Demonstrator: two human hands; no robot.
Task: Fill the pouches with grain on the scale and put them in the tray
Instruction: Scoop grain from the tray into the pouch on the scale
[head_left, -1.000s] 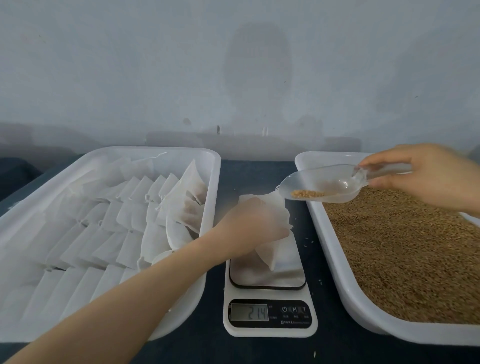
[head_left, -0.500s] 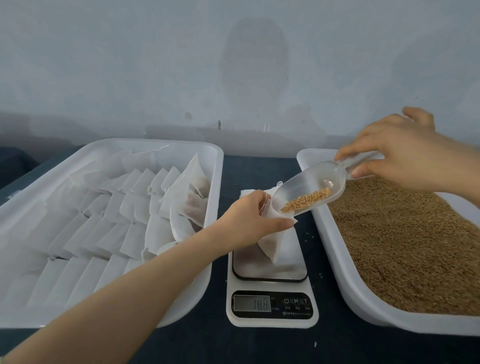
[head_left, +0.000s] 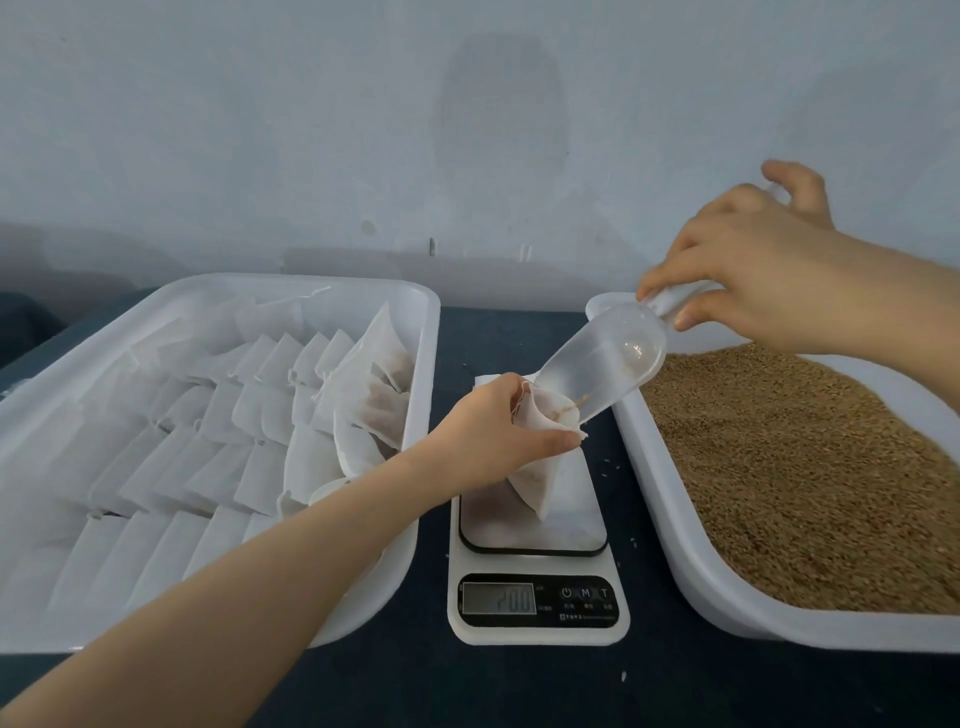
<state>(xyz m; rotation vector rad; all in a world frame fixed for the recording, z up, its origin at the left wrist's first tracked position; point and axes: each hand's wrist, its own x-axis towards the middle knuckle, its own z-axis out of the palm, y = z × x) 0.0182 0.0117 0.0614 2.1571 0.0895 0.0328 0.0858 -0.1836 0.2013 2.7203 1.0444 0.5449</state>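
Big white plastic tray of brown grain (head_left: 810, 467) sits under the right hand (head_left: 748, 275), which is closed on the handle of the clear plastic scoop (head_left: 602, 374) (nearly empty). Scoop lip sits in the mouth of the white fabric pouch (head_left: 540, 441), pinched open by the left hand (head_left: 493, 431) over the white digital scale (head_left: 535, 571). Risk: pinch slackens, mouth collapses, grain spills onto the scale.

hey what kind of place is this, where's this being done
Probably a small hand-packing workstation, not a kitchen: a digital scale sits between a tray of loose grain and a tray of white pouches, against a bare wall.
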